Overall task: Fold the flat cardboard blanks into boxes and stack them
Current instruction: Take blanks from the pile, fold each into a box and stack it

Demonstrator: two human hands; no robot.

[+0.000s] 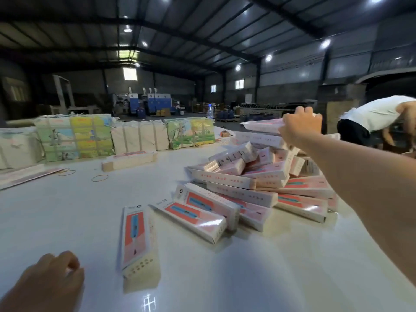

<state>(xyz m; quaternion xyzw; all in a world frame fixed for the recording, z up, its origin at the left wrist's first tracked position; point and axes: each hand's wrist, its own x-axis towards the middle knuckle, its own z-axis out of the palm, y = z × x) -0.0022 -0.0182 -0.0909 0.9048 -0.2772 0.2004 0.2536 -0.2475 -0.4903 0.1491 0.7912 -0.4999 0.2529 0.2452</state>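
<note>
From the head camera, your right hand (300,126) is reaching far out and holding one box (263,126) by its end, above the top of the messy pile of boxes (258,188) by the right edge of the table (67,221). Your left hand (48,280) rests near the front edge, fingers curled, holding nothing I can see. If you drop the box crooked, the pile may slide and knock boxes off the edge.

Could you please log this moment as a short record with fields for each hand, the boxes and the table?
right hand: reaches out over the heap, gripping a pink box
left hand: low at the near edge, fingers loosely curled, holding nothing visible
folded boxes: a loose heap, not neatly stacked
single box: lies apart, nearer the camera
table: white, glossy
</note>
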